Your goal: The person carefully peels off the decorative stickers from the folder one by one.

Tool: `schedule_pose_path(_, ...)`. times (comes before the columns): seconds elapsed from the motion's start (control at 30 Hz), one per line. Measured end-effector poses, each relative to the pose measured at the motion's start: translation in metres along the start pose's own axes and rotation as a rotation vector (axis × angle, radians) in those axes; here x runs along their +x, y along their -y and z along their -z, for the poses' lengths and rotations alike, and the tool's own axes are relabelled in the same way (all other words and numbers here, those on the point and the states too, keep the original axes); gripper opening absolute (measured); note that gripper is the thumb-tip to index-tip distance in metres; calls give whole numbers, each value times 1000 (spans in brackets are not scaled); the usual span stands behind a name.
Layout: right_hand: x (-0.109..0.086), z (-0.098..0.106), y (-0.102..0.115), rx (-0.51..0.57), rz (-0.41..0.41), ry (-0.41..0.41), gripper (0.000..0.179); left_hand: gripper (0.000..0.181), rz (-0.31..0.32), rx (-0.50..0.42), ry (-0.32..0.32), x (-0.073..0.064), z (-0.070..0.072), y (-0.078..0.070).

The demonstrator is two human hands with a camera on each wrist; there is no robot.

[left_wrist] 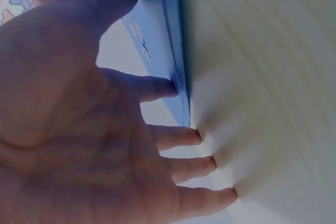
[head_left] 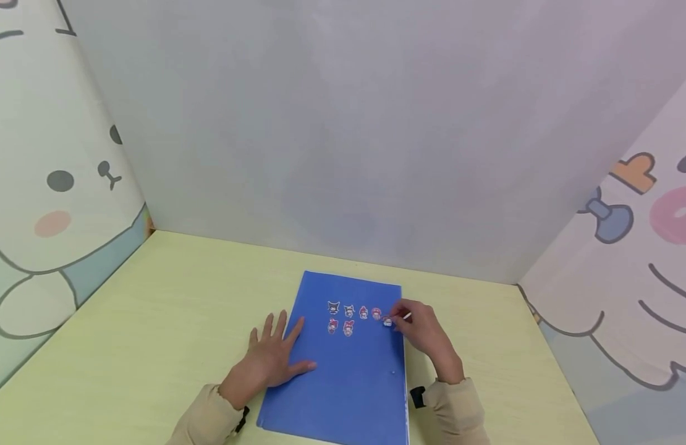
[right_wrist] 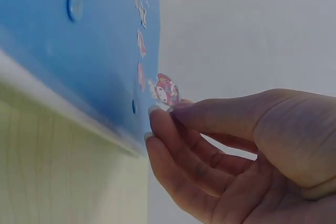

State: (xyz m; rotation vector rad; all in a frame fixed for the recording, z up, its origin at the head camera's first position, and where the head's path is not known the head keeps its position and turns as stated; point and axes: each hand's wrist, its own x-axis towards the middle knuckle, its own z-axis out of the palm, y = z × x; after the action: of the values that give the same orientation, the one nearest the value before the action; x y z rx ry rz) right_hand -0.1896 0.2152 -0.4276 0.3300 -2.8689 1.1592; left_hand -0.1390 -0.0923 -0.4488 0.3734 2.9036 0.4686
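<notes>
A blue folder [head_left: 343, 383] lies on the table, with several cartoon-character stickers [head_left: 348, 327] in two short rows on its upper half. My left hand [head_left: 267, 358] rests with fingers spread across the folder's left edge. In the left wrist view, its thumb and index finger touch the folder while the other fingertips press on the tabletop [left_wrist: 273, 129]. Near the folder's upper right edge, my right hand [head_left: 423, 327] pinches a sticker of a pink-hooded character [right_wrist: 168, 89] between thumb and index finger. Just behind it shows a whitish sticker [right_wrist: 152, 88], partly covered.
A round snap button [right_wrist: 74, 7] sits on the folder's cover. The pale yellow table [head_left: 154, 321] ends at a grey back wall [head_left: 343, 136]. Side panels with cartoon animals [head_left: 59, 185] stand left and right.
</notes>
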Motion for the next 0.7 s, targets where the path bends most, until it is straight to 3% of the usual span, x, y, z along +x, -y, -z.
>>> schedule_pose_path(0.47,-4,23,-18,-46,-62,-18,6,91,-8,-7,1,0,2,0)
schedule_pose_path(0.7,-6,32,-23,3,-118,-22,5,91,-8,-6,-2,-1,1,0)
